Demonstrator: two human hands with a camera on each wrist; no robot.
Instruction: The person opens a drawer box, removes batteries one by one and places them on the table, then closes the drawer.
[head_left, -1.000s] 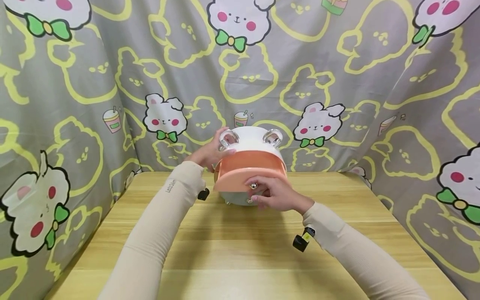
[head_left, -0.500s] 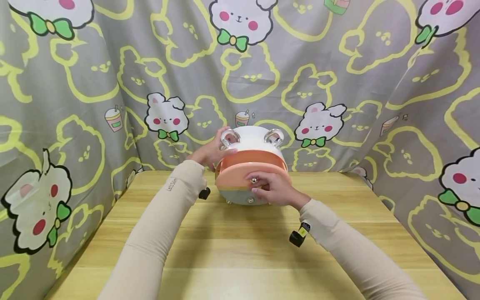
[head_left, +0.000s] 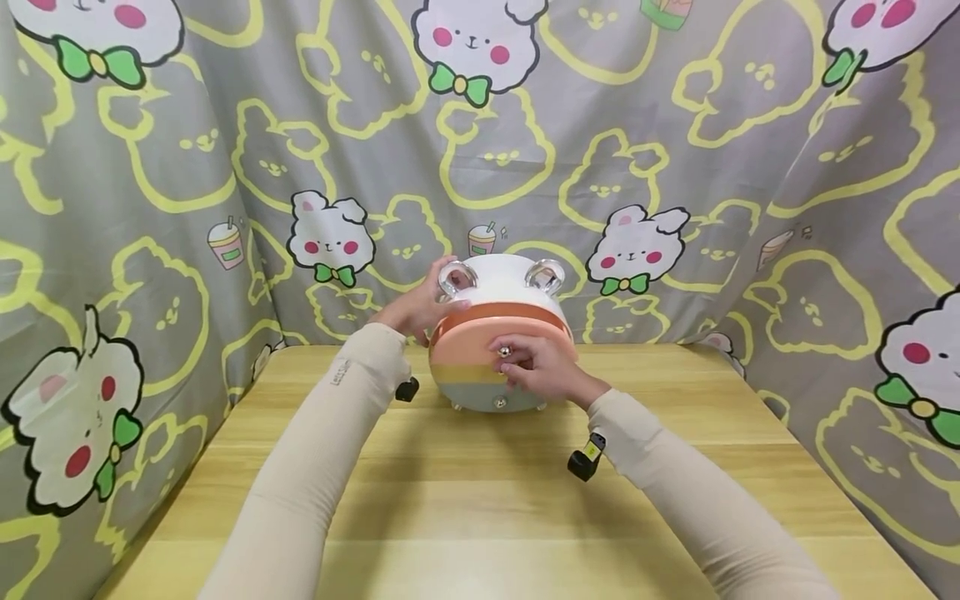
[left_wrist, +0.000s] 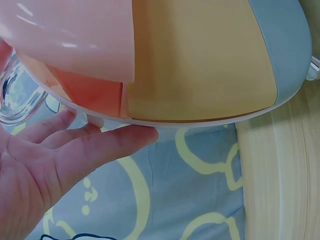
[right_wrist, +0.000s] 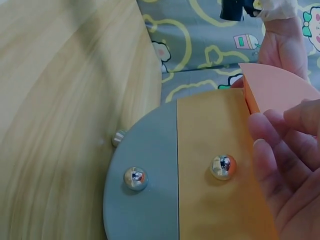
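Observation:
A small rounded drawer box with a white top and clear ear-shaped loops stands on the wooden table. Its pink top drawer juts a little out of the body, with an orange gap above it. My right hand pinches that drawer's shiny knob between thumb and fingers. The yellow middle drawer and grey bottom drawer sit flush. Around the box's left ear, my left hand rests against the side. Its fingers lie straight along the rim in the left wrist view.
The wooden table stretches forward of the box. Behind and on both sides hangs a grey curtain with cartoon bears, close to the table's back edge. A silver foot supports the box.
The pink drawer has slid inward, narrowing the orange gap above it. My right hand has moved away from me with the knob, while the left hand has kept its place.

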